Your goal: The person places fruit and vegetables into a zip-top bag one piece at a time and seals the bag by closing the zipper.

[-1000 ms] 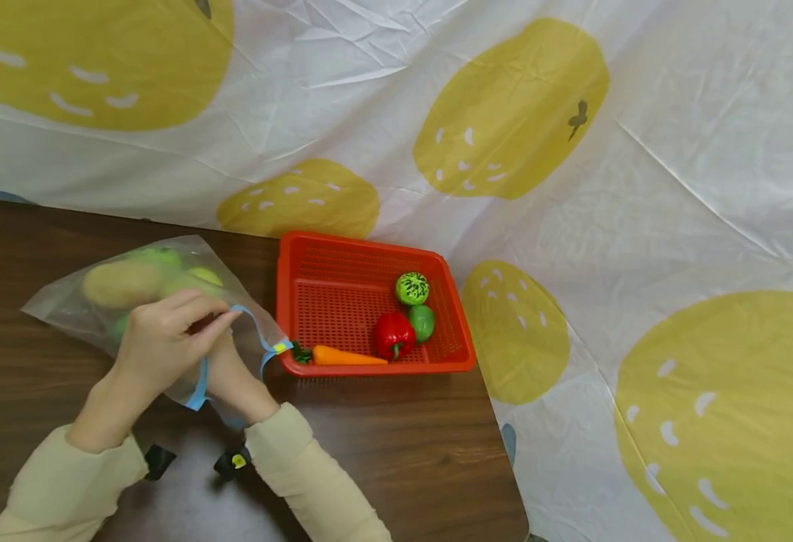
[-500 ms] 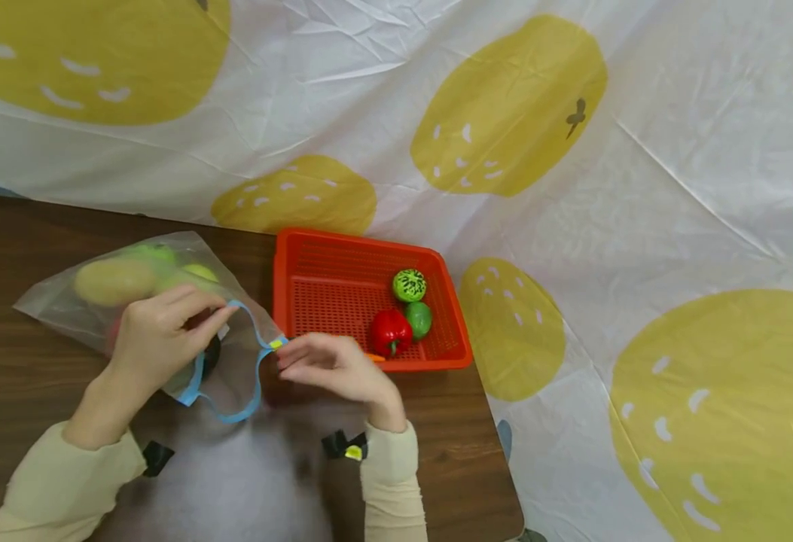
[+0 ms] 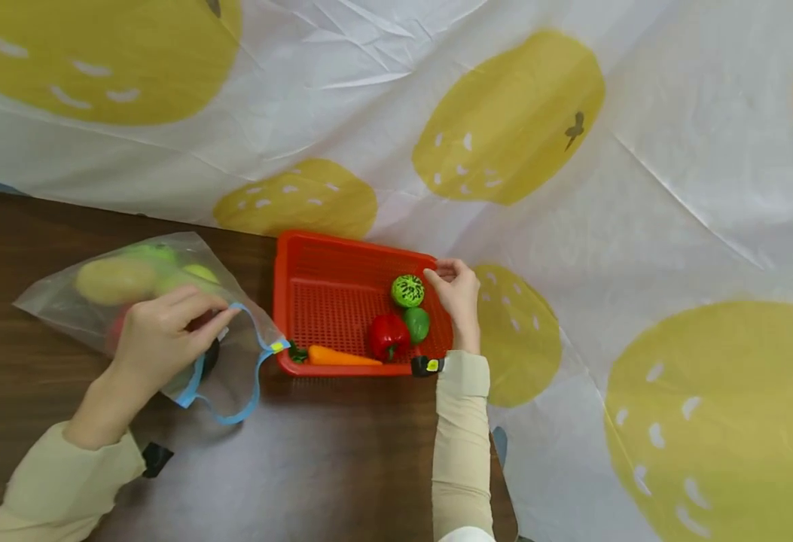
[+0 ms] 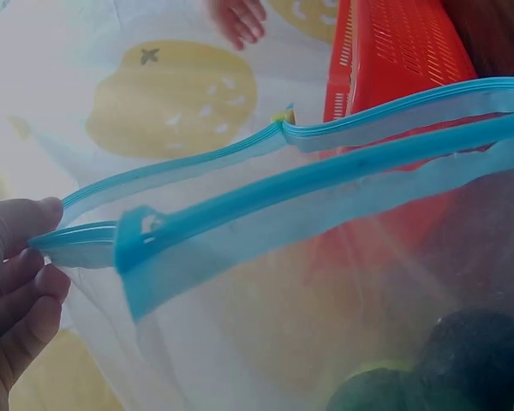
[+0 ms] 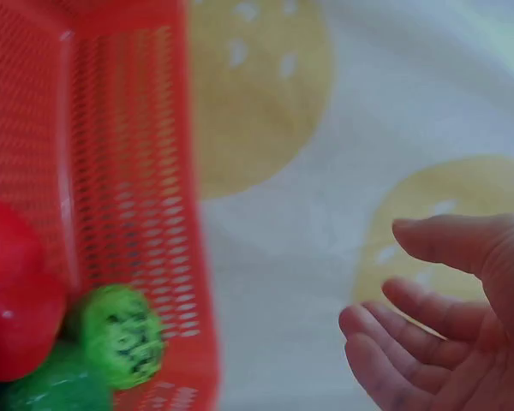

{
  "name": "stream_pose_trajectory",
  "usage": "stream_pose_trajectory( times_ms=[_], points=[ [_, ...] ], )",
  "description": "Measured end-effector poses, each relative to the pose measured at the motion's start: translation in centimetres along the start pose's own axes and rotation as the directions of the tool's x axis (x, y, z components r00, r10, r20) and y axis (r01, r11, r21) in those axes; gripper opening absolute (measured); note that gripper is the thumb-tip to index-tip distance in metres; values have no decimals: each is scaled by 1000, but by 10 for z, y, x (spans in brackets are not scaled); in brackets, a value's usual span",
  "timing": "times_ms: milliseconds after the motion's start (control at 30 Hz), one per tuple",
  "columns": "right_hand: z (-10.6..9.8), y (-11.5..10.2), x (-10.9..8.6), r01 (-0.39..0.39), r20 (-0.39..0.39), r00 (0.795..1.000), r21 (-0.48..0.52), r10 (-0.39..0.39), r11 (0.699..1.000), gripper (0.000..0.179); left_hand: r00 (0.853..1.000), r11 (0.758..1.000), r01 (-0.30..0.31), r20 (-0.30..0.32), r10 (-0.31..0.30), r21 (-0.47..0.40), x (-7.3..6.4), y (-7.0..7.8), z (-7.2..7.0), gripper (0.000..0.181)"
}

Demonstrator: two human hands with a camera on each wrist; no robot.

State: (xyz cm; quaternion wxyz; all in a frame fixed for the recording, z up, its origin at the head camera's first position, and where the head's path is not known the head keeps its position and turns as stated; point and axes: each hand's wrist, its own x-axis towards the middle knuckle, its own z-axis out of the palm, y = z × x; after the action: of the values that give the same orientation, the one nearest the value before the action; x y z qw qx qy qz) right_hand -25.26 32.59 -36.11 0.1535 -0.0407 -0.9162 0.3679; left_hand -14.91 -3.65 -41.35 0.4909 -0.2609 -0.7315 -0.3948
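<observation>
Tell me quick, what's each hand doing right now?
Left hand: pinching the clear bag by its blue edge.
Right hand: open, holding nothing, near the red basket.

Left of the red basket [image 3: 362, 243], the clouded bag [image 3: 64, 296] veils its contents, and the left grip [image 3: 169, 335] hides some; a dark round thing [image 4: 475, 355] there is too dim to identify. The basket's right rim runs partly behind the right grip [image 3: 459, 297]. Inside the basket, the right wrist view crops the red pepper [image 5: 15, 295].
</observation>
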Motion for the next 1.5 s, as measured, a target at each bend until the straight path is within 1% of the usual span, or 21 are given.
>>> stream_pose_trajectory(
  times_ms=[67, 167, 233, 400, 467, 500, 600, 633, 667, 733, 800, 900, 967, 1033, 1167, 1267, 1333, 1400, 1500],
  points=[
    [2, 10, 6, -43, 0, 999, -109, 43, 993, 27, 1000, 1000, -6, 3, 6, -12, 0, 0, 3, 47],
    [7, 25, 12, -101, 31, 994, -197, 109, 975, 34, 1000, 1000, -4, 2, 5, -28, 1, 0, 6, 46],
    [12, 32, 17, -130, 55, 988, -240, 147, 962, 39, 1000, 1000, -7, 2, 7, -25, 2, 1, 7, 46],
    [24, 47, 29, -164, 113, 971, -320, 209, 933, 50, 1000, 1000, -10, -4, 10, 4, 1, 1, 6, 48],
    [29, 52, 32, -186, 115, 964, -347, 238, 919, 53, 1000, 1000, -10, -6, 10, 9, 0, 1, 5, 48],
    [30, 53, 32, -203, 110, 960, -354, 257, 913, 52, 1000, 1000, -9, -5, 9, 8, -1, 1, 5, 48],
    [35, 59, 33, -250, 96, 948, -368, 304, 896, 34, 1000, 1000, -10, 0, 10, 11, -1, 2, 5, 50],
    [37, 61, 33, -256, 92, 946, -376, 310, 891, 31, 1000, 1000, -8, 1, 8, 11, -1, 3, 5, 50],
    [38, 63, 33, -262, 85, 945, -379, 315, 888, 30, 1000, 1000, -6, 2, 6, 13, -1, 3, 5, 50],
    [42, 65, 33, -264, 78, 945, -393, 318, 881, 35, 1000, 1000, -3, 3, 3, 15, 0, 3, 4, 51],
    [45, 68, 34, -262, 65, 947, -403, 314, 877, 32, 1000, 1000, -2, 5, 1, 19, 1, 3, 3, 51],
    [49, 72, 34, -282, 61, 941, -405, 334, 870, 29, 1000, 1000, -1, 8, 1, 23, 1, 3, 2, 51],
    [53, 76, 33, -296, 60, 935, -406, 348, 864, 34, 1000, 1000, 0, 5, 0, 24, 1, 3, 0, 50],
    [57, 80, 32, -299, 54, 934, -420, 352, 857, 39, 1000, 1000, 0, -1, 0, 25, 0, 3, -1, 49],
    [62, 86, 31, -297, 30, 936, -469, 352, 832, 51, 1000, 1000, 0, -9, 0, 22, 0, 4, -1, 47],
    [66, 88, 31, -294, 49, 929, -509, 368, 809, 62, 1000, 1000, 1, -12, -1, 19, 0, 3, -1, 47],
    [69, 88, 30, -291, 72, 921, -524, 382, 801, 67, 1000, 1000, 2, -14, -2, 19, 0, 2, -1, 47],
    [71, 88, 30, -295, 86, 914, -530, 396, 795, 71, 1000, 1000, 3, -15, -3, 22, -1, 2, -1, 47],
    [75, 87, 30, -301, 87, 912, -524, 402, 797, 72, 1000, 1000, 4, -19, -3, 27, -1, 1, -2, 48]
  ],
)
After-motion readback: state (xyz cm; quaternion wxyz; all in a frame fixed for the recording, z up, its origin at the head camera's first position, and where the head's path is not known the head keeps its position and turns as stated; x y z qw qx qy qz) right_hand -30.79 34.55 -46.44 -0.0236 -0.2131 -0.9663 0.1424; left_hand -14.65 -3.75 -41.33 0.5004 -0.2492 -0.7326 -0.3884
